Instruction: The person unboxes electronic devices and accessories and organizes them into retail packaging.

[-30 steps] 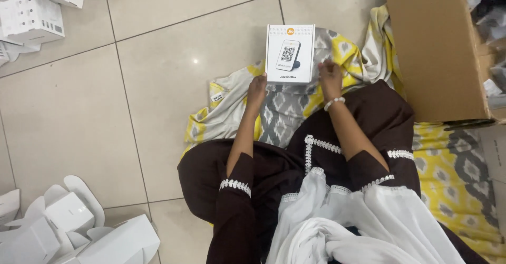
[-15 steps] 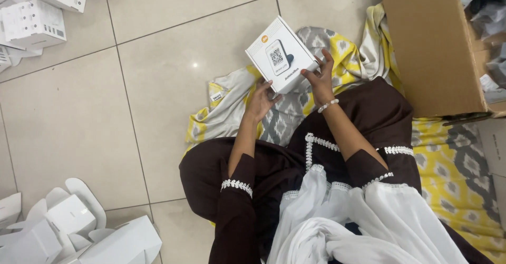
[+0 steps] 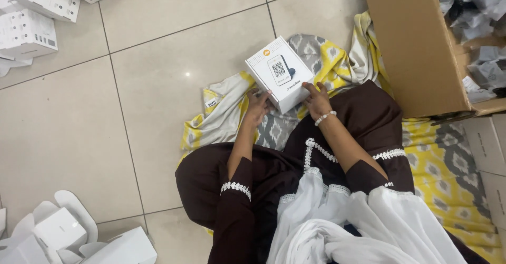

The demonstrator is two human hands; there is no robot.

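Far left, top: stacked white cartons (image 3: pixel 29 16) on the tile floor (image 3: pixel 158 84); bottom left, a heap of opened white box shells (image 3: pixel 63 232) with flaps up. Wide bare tile between the two piles.

Centre: person seated on a yellow-and-grey patterned cloth (image 3: pixel 226 111), dark robe (image 3: pixel 274 179) with white trim. Left hand (image 3: pixel 258 106) grips the near-left edge of a small white product box (image 3: pixel 279 74), fingers curled under it. Right hand (image 3: pixel 318 98) (beaded bracelet at the wrist) clasps the near-right corner, thumb on top. Box held off the floor, tilted, printed face up, just above the knees and over the cloth.

Step in hand, as I judge it: box being turned and looked over between both hands. Any further turn calls for one hand to loosen and re-grip while the other carries the weight; it looks light and stiff, easy to pivot.

Right: big brown cardboard carton (image 3: pixel 416 48), open, grey wrapped packets (image 3: pixel 485 26) inside, its wall near the right hand. Room lies left and forward over the tile; the right side is hemmed in by carton and flat white boxes (image 3: pixel 487 153)
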